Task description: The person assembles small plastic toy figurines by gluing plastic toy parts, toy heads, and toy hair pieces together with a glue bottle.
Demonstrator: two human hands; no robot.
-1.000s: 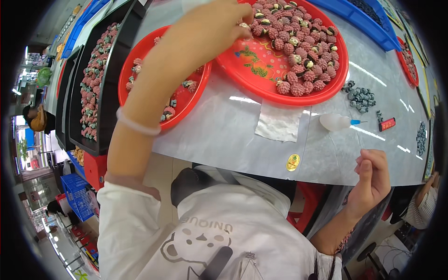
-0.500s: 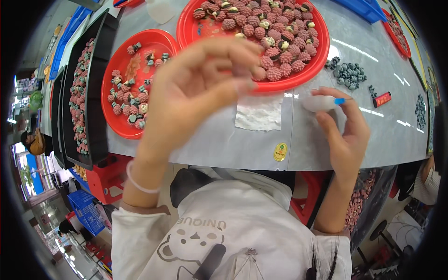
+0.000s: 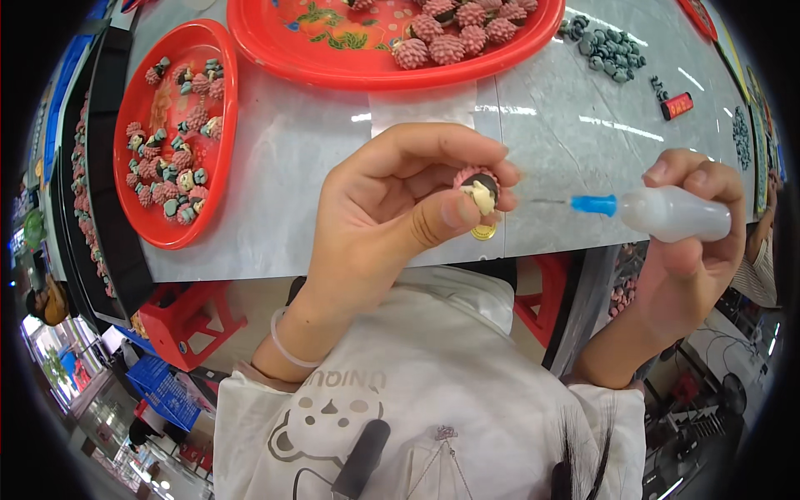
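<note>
My left hand (image 3: 367, 196) pinches a small figurine piece (image 3: 481, 192) between thumb and fingers, above the near part of the table. The piece has a bumpy pink top, a dark middle and a cream-coloured face side turned toward the right. In my right hand (image 3: 692, 271) is a translucent white squeeze bottle (image 3: 679, 214) with a blue needle tip (image 3: 593, 205). The bottle lies sideways in the fingers. Its thin needle points left at the piece, with a gap between them.
Beyond my hands, a large red tray (image 3: 275, 57) holds several pink pieces. A smaller red oval tray (image 3: 223, 179), with pink and grey-green pieces, stands at the left. Grey-green bits (image 3: 612, 54) lie at the far right beside a red block (image 3: 679, 106). White paper (image 3: 400, 115) touches the large tray.
My left hand, blurred near the large tray before, is now closer with the piece pinched in it. My right hand has moved right, and the bottle's needle has swung round to point left.
</note>
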